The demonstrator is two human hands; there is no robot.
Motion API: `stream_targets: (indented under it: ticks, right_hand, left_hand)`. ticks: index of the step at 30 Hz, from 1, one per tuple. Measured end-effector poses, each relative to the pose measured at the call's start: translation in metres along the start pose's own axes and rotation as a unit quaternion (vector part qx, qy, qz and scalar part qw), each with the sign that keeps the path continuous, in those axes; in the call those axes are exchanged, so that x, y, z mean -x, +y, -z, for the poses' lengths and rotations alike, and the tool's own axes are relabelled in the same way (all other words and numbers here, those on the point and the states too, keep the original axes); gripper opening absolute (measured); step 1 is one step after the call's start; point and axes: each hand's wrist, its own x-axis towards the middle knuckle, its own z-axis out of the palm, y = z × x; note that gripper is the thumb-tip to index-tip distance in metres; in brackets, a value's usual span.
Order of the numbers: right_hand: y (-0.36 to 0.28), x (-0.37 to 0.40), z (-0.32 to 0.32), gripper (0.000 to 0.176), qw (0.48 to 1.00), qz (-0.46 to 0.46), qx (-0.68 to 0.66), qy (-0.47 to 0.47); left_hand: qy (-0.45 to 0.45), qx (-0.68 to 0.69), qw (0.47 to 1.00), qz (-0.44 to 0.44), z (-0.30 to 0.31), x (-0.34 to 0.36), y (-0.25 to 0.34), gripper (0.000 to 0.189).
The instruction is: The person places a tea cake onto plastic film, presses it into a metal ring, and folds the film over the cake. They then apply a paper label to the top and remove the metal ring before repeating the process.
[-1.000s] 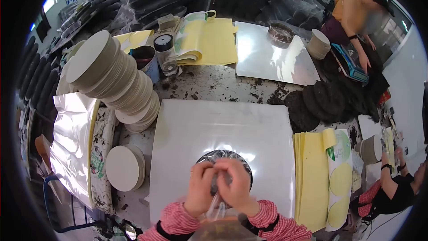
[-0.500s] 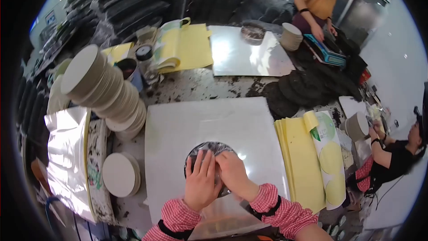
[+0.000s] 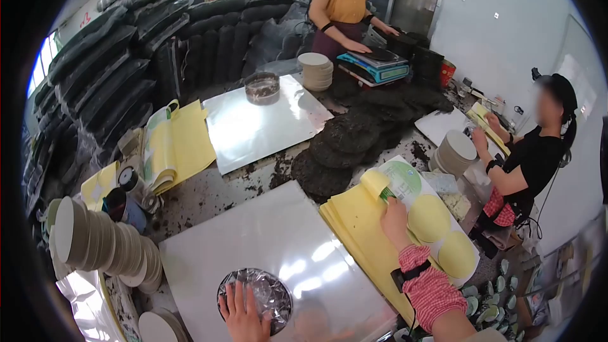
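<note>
A dark round cake wrapped in crinkled clear film (image 3: 277, 297) lies on the shiny metal sheet (image 3: 253, 234) in front of me. My left hand (image 3: 244, 316) rests flat on its left part, fingers stretched out. Off to the right, my right hand (image 3: 395, 218) has its fingers closed at the green-printed end of a round sticker (image 3: 387, 195), by the curled yellow backing. Beneath that hand are the sticker sheet (image 3: 430, 218), with bare yellow circles, and a stack of yellow sheets (image 3: 354, 228).
Stacked pale discs (image 3: 107, 240) stand at the left. Several dark cakes (image 3: 342, 142) overlap beyond the sheet. A second metal sheet (image 3: 253, 133) bears a round ring mould (image 3: 262, 88). One person (image 3: 345, 0) works at a blue scale (image 3: 373, 69); another (image 3: 538, 158) works at the right.
My right hand has left the wrapped cake and reached right to the sticker sheet. My left hand stays on the cake. The head view has swung right.
</note>
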Motion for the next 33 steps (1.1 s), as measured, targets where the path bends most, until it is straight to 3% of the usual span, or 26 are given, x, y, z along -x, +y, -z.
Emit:
stream_targets:
  ticks: [1,2,3,4,5,6,7,9,12,19,21,23,25,26,27,29,31,32,33]
  right_hand:
    - [0.014,-0.003,-0.004,0.019,0.998,-0.007,0.027,-0.052]
    - [0.019,-0.007,-0.003,0.022,0.993,-0.013,0.053,-0.106]
    - [0.02,-0.007,-0.007,0.022,0.993,-0.015,0.053,-0.102]
    - [0.009,-0.005,-0.013,0.027,0.978,0.164,0.022,-0.124]
    - [0.003,0.0,-0.018,0.032,0.932,0.335,-0.011,-0.141]
    - [0.011,-0.001,-0.018,0.039,0.956,0.176,-0.081,-0.222]
    - [0.025,-0.006,-0.019,0.039,0.957,0.172,-0.086,-0.219]
    - [0.051,-0.02,-0.02,0.041,0.992,0.089,0.084,-0.028]
    - [0.069,-0.022,-0.005,0.037,0.984,0.115,0.136,0.023]
    - [0.073,-0.027,-0.007,0.033,0.947,0.198,0.251,0.03]
    - [0.052,-0.038,0.01,0.026,0.987,-0.05,0.135,-0.076]
    - [0.066,-0.048,0.005,0.02,0.992,-0.103,0.074,0.023]
    - [0.077,-0.076,0.01,0.017,0.987,-0.099,-0.102,0.081]
    - [0.034,-0.095,0.053,0.016,0.978,-0.094,-0.176,0.064]
    - [-0.008,-0.109,0.089,0.017,0.954,-0.025,-0.284,0.096]
    - [-0.091,-0.114,0.156,0.023,0.91,0.023,-0.371,0.182]
    - [-0.154,-0.088,0.191,0.03,0.925,0.005,-0.357,0.127]
    - [-0.169,-0.067,0.174,0.035,0.928,0.021,-0.362,0.091]
    - [-0.174,-0.041,0.14,0.036,0.892,0.047,-0.449,-0.026]
  left_hand:
    - [0.015,-0.031,0.999,-0.01,0.0,-0.001,0.0,0.062]
    - [-0.033,0.018,0.999,0.014,-0.005,-0.003,-0.003,0.078]
    - [-0.032,0.016,0.999,0.011,-0.01,-0.003,-0.004,0.078]
    - [-0.033,0.013,0.999,0.011,-0.007,-0.003,-0.003,0.077]
    - [-0.036,0.007,0.999,0.01,-0.005,-0.003,-0.004,0.075]
    - [-0.022,0.011,1.0,0.003,-0.008,-0.001,-0.006,0.076]
    - [-0.023,0.005,1.0,0.0,-0.009,0.002,-0.007,0.076]
    - [-0.008,0.002,1.0,-0.001,-0.011,0.0,-0.007,0.077]
    - [-0.007,0.006,1.0,-0.008,-0.008,-0.003,-0.005,0.077]
    - [0.005,0.008,1.0,-0.016,-0.008,0.0,-0.005,0.075]
    - [0.007,0.018,1.0,-0.004,-0.011,-0.003,-0.007,0.075]
    - [0.013,0.0,1.0,-0.015,-0.014,-0.002,-0.011,0.075]
    - [-0.001,0.028,1.0,-0.005,-0.014,0.007,-0.007,0.073]
    - [0.012,0.047,0.999,0.002,-0.014,0.003,-0.006,0.072]
    - [0.013,0.054,0.998,0.016,-0.015,-0.001,-0.006,0.072]
    - [0.043,0.067,0.997,-0.014,-0.014,0.003,-0.008,0.069]
    - [0.039,0.079,0.996,0.006,-0.009,0.002,-0.01,0.066]
    - [0.035,0.09,0.995,0.008,-0.011,0.001,-0.01,0.064]
    - [0.034,0.1,0.994,0.015,-0.013,0.001,-0.011,0.063]
